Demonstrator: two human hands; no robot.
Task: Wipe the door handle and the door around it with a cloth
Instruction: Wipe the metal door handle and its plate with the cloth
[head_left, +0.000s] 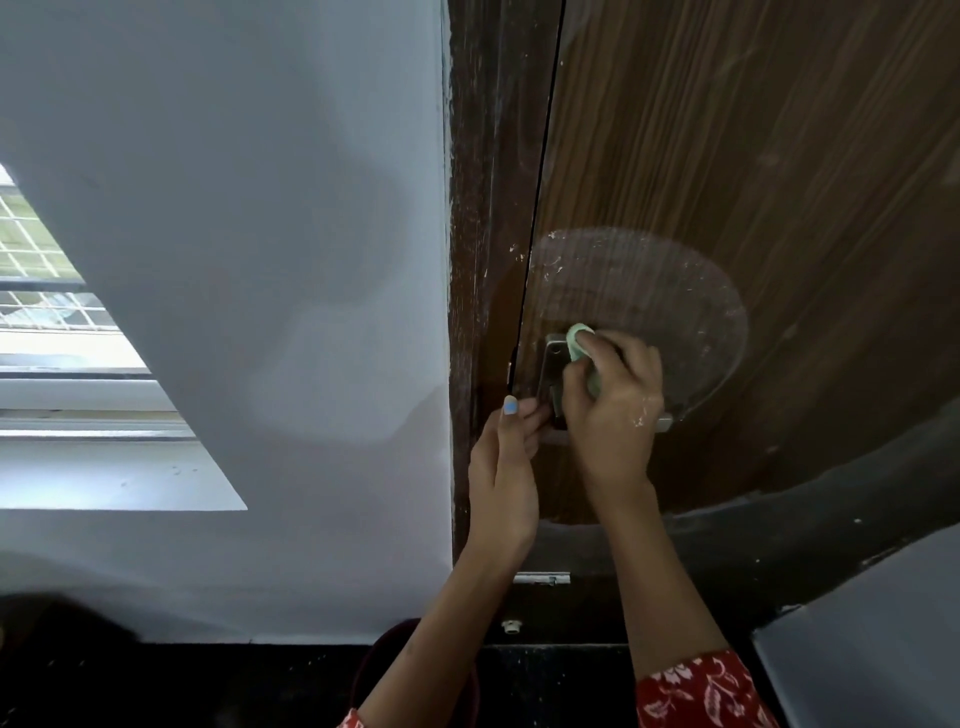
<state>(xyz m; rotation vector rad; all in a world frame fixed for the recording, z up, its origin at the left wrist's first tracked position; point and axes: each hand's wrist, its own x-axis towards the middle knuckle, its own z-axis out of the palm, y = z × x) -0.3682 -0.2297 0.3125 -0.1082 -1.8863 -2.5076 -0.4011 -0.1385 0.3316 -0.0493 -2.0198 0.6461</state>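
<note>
Right grip (613, 395) pinching cloth (579, 340), brown door (753, 182), grey wall (234, 208)

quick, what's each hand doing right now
Left hand: fingers curled at the door handle, apparently holding it.
Right hand: grips the green cloth, pressing it on the handle plate.

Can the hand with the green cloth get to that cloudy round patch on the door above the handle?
Probably yes. The right hand holds the green cloth against the handle plate, right at the lower edge of the cloudy patch. Nothing lies between them on the door.
</note>
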